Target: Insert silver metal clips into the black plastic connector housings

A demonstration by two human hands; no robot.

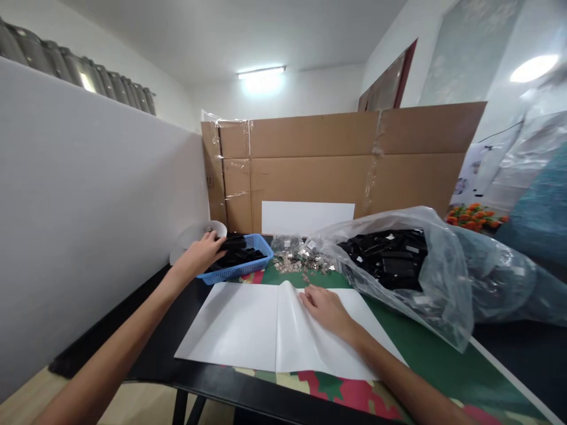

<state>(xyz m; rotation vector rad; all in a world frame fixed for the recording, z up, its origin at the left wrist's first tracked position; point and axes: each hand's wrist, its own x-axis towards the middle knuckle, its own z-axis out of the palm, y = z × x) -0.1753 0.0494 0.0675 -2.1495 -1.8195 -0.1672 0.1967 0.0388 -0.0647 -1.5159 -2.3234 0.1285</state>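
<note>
My left hand [204, 254] reaches over the left end of a blue plastic basket [237, 271] that holds black pieces [243, 255]. Its fingers are bent over the basket's edge beside a white round container [218, 227], and what they hold, if anything, is too small to tell. My right hand [325, 308] rests on the right part of a white sheet [234, 324] with a fold near its middle. The right fingers are curled in near the sheet's far edge, and nothing can be made out in them.
Small shiny metal pieces [301, 262] lie in a pile beyond the sheet. A large clear plastic bag [447, 283] with black items [394, 260] stands at the right. Behind rises a cardboard wall [310, 177]; a white panel [101, 195] borders the left.
</note>
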